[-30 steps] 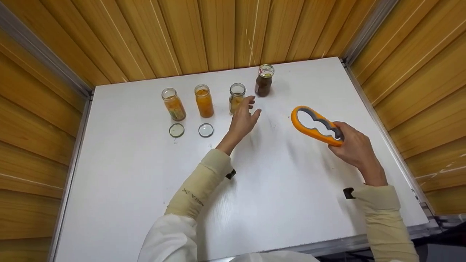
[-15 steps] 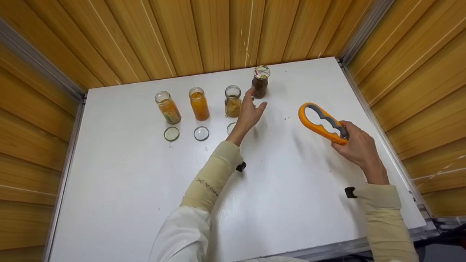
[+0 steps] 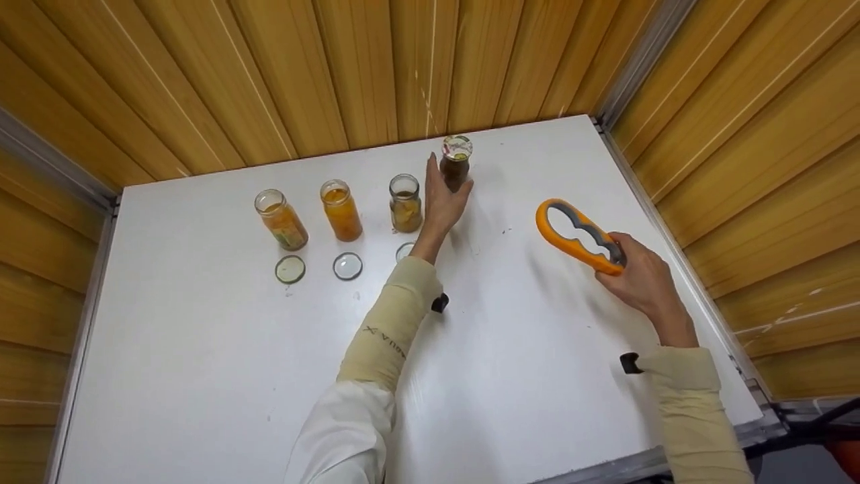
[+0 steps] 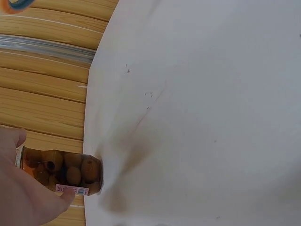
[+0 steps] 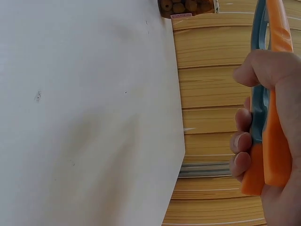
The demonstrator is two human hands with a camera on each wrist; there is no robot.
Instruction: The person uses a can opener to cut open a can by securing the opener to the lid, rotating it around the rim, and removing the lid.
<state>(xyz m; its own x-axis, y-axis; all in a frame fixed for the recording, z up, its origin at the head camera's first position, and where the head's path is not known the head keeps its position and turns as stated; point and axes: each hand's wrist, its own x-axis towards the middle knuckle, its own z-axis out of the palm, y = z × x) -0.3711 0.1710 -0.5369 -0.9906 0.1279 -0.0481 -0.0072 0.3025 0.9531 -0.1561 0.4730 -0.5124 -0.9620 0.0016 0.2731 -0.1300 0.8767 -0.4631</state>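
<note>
My left hand (image 3: 445,205) is at a lidded glass jar (image 3: 455,171) of brown, olive-like pieces near the table's back edge. Its fingers extend along the jar's left side and its thumb lies to the right. In the left wrist view, the thumb overlaps the label of the upright jar (image 4: 70,168); firm contact cannot be told. My right hand (image 3: 641,274) grips an orange and grey jar opener (image 3: 571,245) by one end, above the table's right side. In the right wrist view, fingers curl round the jar opener (image 5: 277,136).
Left of the lidded jar stand three uncovered jars: one with pale yellow pieces (image 3: 406,212) and two with orange contents (image 3: 342,218), (image 3: 285,225). Three lids lie before them, including a green-tinted lid (image 3: 290,269). Wood-patterned walls (image 3: 269,81) enclose the white table (image 3: 201,363).
My left hand has moved from beside the pale yellow jar to the lidded brown jar. The right hand still holds the jar opener. The head view has shifted slightly.
</note>
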